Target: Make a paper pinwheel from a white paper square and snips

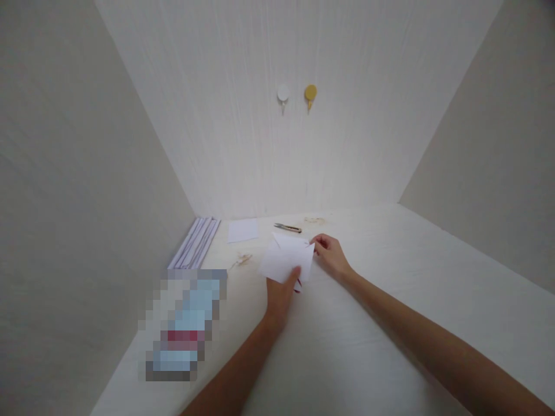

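My left hand [281, 297] grips a folded piece of white paper [284, 256] from below, thumb on top and fingers hidden underneath. A small dark red edge shows under the paper near the thumb. At the paper's right corner, my right hand [329, 252] has its fingertips pinched together. What lies between them is too small to make out. Just beyond the paper lie thread snips [288, 228], pointing left.
A white sheet [243, 230] lies near the back wall, left of a beige string tangle [314, 220]. Another tangle [243, 259] sits closer. Folded papers [195, 242] are stacked at left, behind a pixelated object [188, 323]. Two hooks, white [282, 92] and yellow [310, 92], are on the wall.
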Tool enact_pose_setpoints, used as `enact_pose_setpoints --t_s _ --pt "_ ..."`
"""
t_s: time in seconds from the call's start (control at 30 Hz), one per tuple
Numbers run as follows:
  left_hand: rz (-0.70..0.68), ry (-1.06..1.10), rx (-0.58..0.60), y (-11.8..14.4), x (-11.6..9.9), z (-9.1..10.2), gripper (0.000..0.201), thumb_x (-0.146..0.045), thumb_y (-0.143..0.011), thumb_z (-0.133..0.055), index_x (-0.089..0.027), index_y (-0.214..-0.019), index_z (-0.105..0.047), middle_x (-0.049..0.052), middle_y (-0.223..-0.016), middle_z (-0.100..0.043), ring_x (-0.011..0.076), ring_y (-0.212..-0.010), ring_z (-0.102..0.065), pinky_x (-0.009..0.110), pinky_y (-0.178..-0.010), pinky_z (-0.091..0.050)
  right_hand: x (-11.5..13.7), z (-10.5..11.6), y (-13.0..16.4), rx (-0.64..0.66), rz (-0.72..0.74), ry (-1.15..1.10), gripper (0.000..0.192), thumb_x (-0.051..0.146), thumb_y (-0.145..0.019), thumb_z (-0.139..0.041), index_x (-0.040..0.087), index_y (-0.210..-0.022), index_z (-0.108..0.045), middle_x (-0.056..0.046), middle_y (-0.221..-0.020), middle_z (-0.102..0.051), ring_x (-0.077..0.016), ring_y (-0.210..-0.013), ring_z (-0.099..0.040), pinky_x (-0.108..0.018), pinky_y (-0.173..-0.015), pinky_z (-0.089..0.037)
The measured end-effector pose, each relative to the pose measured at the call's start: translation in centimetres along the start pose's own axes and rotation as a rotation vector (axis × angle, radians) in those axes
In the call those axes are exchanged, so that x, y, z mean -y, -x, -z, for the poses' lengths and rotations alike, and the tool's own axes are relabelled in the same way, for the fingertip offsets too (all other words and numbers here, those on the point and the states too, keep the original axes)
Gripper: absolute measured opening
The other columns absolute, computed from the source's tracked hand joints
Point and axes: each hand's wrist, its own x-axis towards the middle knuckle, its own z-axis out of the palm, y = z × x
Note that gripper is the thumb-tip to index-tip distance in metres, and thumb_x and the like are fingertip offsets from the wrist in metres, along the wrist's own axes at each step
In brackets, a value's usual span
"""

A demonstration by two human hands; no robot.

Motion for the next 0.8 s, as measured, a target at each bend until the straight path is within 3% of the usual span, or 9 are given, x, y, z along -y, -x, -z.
enact_pose_setpoints --t_s 0.07,0.1,0.17,0.23,0.37,0.6,0.7,0.8 --pt "-0.005 -0.026 0.009 0.2 0.0 0.0 0.026 -0.021 -0.058 -0.065 -0.015 -0.082 -0.058 0.005 -0.079 -0.065 0.0140 -0.063 -0.059 0.023 -0.050 -0.047 -0.2 0.9 2.7 -0.010 -0.053 -0.110 0.023 0.029 -0.073 -0.038 0.013 -0.066 -0.053 -0.001 -0.058 -0.055 -0.0109 -0.053 -0.049 -0.023 -0.051 -0.038" --pt "-0.022 -0.034 0.014 0.3 0.0 0.0 0.025 -0.021 -0.058 -0.065 -0.015 -0.081 -0.058 0.006 -0.083 -0.066 0.0146 -0.067 -0.060 0.024 -0.054 -0.048 -0.1 1.2 3.9 -0.011 -0.130 -0.296 0.020 0.029 -0.070 -0.043 0.013 -0.063 -0.053 0.000 -0.055 -0.054 -0.0102 -0.050 -0.047 -0.022 -0.049 -0.036" --pt "-0.049 -0.060 0.030 0.4 0.1 0.0 0.022 -0.021 -0.057 -0.066 -0.015 -0.077 -0.059 0.007 -0.085 -0.066 0.0159 -0.073 -0.060 0.026 -0.060 -0.049 0.3 1.6 6.0 0.030 -0.230 -0.539 0.014 0.027 -0.064 -0.051 0.014 -0.058 -0.053 0.002 -0.052 -0.054 -0.0085 -0.048 -0.046 -0.021 -0.048 -0.035" --pt "-0.056 -0.091 0.025 0.6 0.3 0.1 0.020 -0.022 -0.056 -0.067 -0.015 -0.073 -0.059 0.006 -0.083 -0.066 0.0161 -0.075 -0.060 0.028 -0.065 -0.048 1.0 1.7 7.4 0.079 -0.254 -0.646 0.012 0.025 -0.059 -0.057 0.015 -0.057 -0.053 0.003 -0.052 -0.054 -0.0079 -0.047 -0.045 -0.020 -0.048 -0.033" --pt "-0.076 -0.049 -0.018 0.8 0.4 0.2 0.018 -0.024 -0.055 -0.067 -0.015 -0.066 -0.057 0.002 -0.072 -0.064 0.0159 -0.077 -0.060 0.029 -0.070 -0.047 1.7 1.6 8.3 0.120 -0.257 -0.675 0.016 0.029 -0.058 -0.061 0.015 -0.056 -0.054 0.005 -0.048 -0.052 -0.0070 -0.044 -0.043 -0.020 -0.046 -0.031" --pt "-0.052 -0.014 0.080 1.6 0.0 0.2 0.019 -0.027 -0.056 -0.066 -0.014 -0.063 -0.055 0.000 -0.063 -0.062 0.0117 -0.056 -0.056 0.023 -0.050 -0.043 2.1 1.3 8.4 0.257 -0.237 -0.821 0.028 0.042 -0.065 -0.058 0.014 -0.058 -0.055 0.001 -0.054 -0.057 -0.0073 -0.048 -0.045 -0.021 -0.050 -0.035" --pt "-0.070 -0.032 0.113 2.0 -0.3 0.2 0.017 -0.026 -0.057 -0.066 -0.013 -0.063 -0.057 -0.001 -0.058 -0.060 0.0110 -0.051 -0.054 0.023 -0.049 -0.043 2.5 1.3 8.6 0.328 -0.197 -0.739 0.033 0.044 -0.068 -0.054 0.013 -0.055 -0.056 0.002 -0.050 -0.053 -0.0071 -0.045 -0.042 -0.021 -0.048 -0.033" --pt "-0.091 -0.058 0.107 2.1 -0.5 0.2 0.014 -0.024 -0.057 -0.065 -0.013 -0.062 -0.058 0.000 -0.059 -0.062 0.0127 -0.056 -0.057 0.025 -0.057 -0.046 2.6 1.2 8.7 0.382 -0.149 -0.654 0.025 0.037 -0.067 -0.056 0.014 -0.058 -0.057 0.004 -0.049 -0.051 -0.0069 -0.045 -0.040 -0.021 -0.047 -0.031"
